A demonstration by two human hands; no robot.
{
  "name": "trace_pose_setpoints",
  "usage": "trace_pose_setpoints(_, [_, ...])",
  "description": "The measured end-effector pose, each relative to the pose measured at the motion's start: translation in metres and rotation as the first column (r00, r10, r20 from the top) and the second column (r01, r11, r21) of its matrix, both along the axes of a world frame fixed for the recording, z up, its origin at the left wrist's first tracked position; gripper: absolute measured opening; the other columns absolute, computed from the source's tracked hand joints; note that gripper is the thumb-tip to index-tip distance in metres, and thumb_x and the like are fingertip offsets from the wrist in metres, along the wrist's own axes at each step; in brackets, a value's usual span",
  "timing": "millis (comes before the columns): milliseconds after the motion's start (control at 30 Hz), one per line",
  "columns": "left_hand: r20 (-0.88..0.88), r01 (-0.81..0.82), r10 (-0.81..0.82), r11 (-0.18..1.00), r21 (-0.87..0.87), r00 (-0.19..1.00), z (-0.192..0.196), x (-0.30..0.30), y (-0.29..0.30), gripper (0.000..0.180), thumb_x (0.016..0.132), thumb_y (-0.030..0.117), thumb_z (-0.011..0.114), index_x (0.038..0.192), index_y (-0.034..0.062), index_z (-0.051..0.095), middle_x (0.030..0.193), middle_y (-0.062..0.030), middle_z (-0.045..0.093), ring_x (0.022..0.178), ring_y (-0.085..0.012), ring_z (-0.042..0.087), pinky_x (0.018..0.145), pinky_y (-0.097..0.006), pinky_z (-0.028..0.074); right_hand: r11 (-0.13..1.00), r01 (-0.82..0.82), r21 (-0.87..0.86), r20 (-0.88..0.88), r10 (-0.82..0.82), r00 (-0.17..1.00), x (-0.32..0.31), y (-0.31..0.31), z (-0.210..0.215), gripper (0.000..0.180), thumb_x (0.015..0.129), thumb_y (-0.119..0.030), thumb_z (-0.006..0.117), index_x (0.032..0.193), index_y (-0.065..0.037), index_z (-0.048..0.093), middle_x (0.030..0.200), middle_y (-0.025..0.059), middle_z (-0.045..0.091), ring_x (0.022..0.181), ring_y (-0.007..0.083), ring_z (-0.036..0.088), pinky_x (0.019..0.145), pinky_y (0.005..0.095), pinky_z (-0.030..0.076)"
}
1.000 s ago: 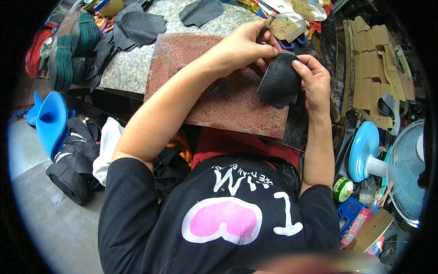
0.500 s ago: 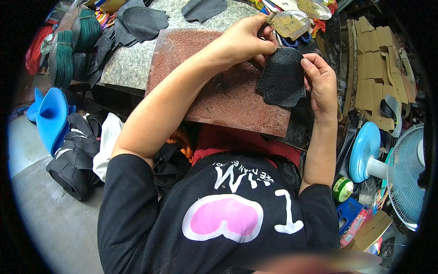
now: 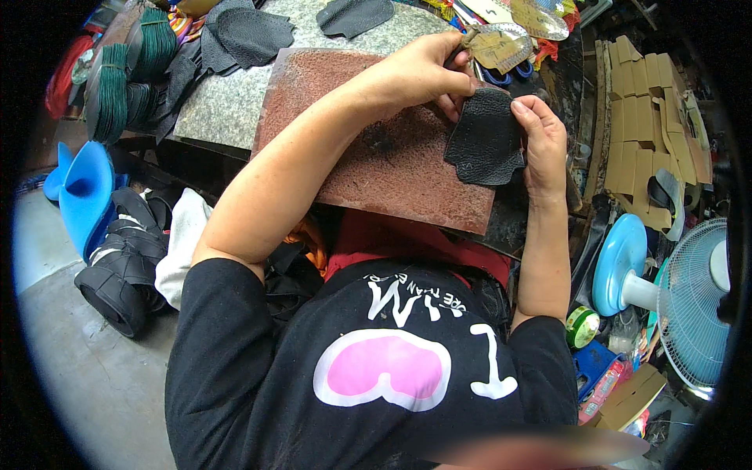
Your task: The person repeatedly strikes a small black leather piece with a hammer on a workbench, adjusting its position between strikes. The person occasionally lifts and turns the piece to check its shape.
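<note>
A black, pebbled leather piece [image 3: 487, 137] is stretched between my two hands over the right part of a reddish-brown board. My left hand [image 3: 427, 74] is closed, its thumb and fingers at the piece's upper left edge. A slim dark tool [image 3: 456, 52] with a brownish end also sticks out of that hand; its kind I cannot make out. With thumb and forefinger, my right hand [image 3: 540, 137] pinches the upper right edge of the leather. The reddish-brown board [image 3: 376, 176] lies tilted toward me on the table edge.
Several black leather pieces [image 3: 247, 35] lie on the speckled stone tabletop [image 3: 223, 110]. Green cord bundles [image 3: 110, 94] stand at the far left. Metallic-looking templates [image 3: 501, 48] and blue-handled scissors [image 3: 501, 77] lie beyond my hands. Right of me are stacked cardboard boxes [image 3: 646, 117] and a fan [image 3: 693, 301].
My right hand has shifted slightly left and its fingers have moved a little on the leather edge. The leather now faces up slightly differently. My left hand keeps its grip.
</note>
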State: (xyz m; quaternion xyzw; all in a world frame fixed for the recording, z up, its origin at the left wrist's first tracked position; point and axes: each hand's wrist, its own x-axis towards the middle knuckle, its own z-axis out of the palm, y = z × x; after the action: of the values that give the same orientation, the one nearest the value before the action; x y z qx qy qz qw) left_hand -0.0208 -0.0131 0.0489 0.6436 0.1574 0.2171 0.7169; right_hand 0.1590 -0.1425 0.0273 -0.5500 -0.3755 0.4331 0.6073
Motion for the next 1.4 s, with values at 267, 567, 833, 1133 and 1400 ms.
trace_pose_setpoints(267, [-0.038, 0.004, -0.005, 1.0, -0.024, 0.999, 0.002, 0.0, 0.0, 0.02, 0.084, 0.005, 0.062, 0.087, 0.0075, 0.042, 0.091, -0.0086, 0.061, 0.075, -0.0129, 0.064, 0.063, -0.026, 0.058, 0.998, -0.037, 0.051, 0.064, 0.033, 0.997, 0.002, -0.001, -0.006, 0.009, 0.094, -0.013, 0.061, 0.092, -0.006, 0.066, 0.077, -0.0076, 0.059, 0.063, -0.0019, 0.046, 0.054, 0.0157, 0.033])
trace_pose_setpoints(567, [-0.042, -0.009, 0.01, 1.0, 0.021, 0.999, 0.0, -0.001, 0.001, 0.023, 0.083, 0.007, 0.066, 0.088, 0.0065, 0.043, 0.091, -0.0086, 0.062, 0.077, -0.0141, 0.065, 0.064, -0.026, 0.058, 0.997, -0.043, 0.066, 0.069, 0.038, 0.997, 0.0, -0.005, -0.002, 0.009, 0.092, -0.013, 0.065, 0.091, -0.004, 0.066, 0.078, -0.007, 0.06, 0.067, -0.0008, 0.049, 0.059, 0.0159, 0.039])
trace_pose_setpoints(833, [-0.086, -0.192, 0.328, 0.724, 0.663, 0.941, -0.013, 0.004, 0.005, 0.022, 0.078, 0.008, 0.068, 0.085, 0.0034, 0.047, 0.081, -0.0099, 0.062, 0.072, -0.0199, 0.064, 0.059, -0.031, 0.052, 0.986, 0.119, 0.119, 0.569, -0.166, 0.806, -0.005, 0.005, -0.01, 0.019, 0.087, -0.018, 0.072, 0.081, -0.002, 0.065, 0.067, -0.005, 0.059, 0.061, 0.0018, 0.049, 0.056, 0.0201, 0.041])
trace_pose_setpoints(1133, [-0.058, -0.246, 0.478, 0.548, 0.799, 0.877, -0.015, 0.001, 0.006, 0.017, 0.077, 0.018, 0.063, 0.089, 0.0065, 0.059, 0.077, -0.015, 0.065, 0.077, -0.035, 0.065, 0.07, -0.046, 0.051, 0.984, 0.138, 0.115, 0.605, -0.179, 0.776, -0.012, 0.007, -0.01, 0.014, 0.089, -0.014, 0.07, 0.088, -0.001, 0.068, 0.074, -0.0056, 0.059, 0.066, 0.0009, 0.047, 0.059, 0.0173, 0.038])
trace_pose_setpoints(1400, [-0.071, -0.256, 0.49, 0.568, 0.782, 0.869, -0.018, 0.006, 0.008, 0.019, 0.078, 0.019, 0.064, 0.091, 0.0059, 0.059, 0.08, -0.014, 0.066, 0.079, -0.0344, 0.066, 0.071, -0.045, 0.051, 0.993, 0.075, 0.088, 0.457, -0.107, 0.883, -0.002, 0.007, -0.013, 0.016, 0.093, -0.014, 0.065, 0.098, 0.001, 0.069, 0.081, -0.0057, 0.061, 0.071, 0.0006, 0.048, 0.063, 0.0163, 0.038])
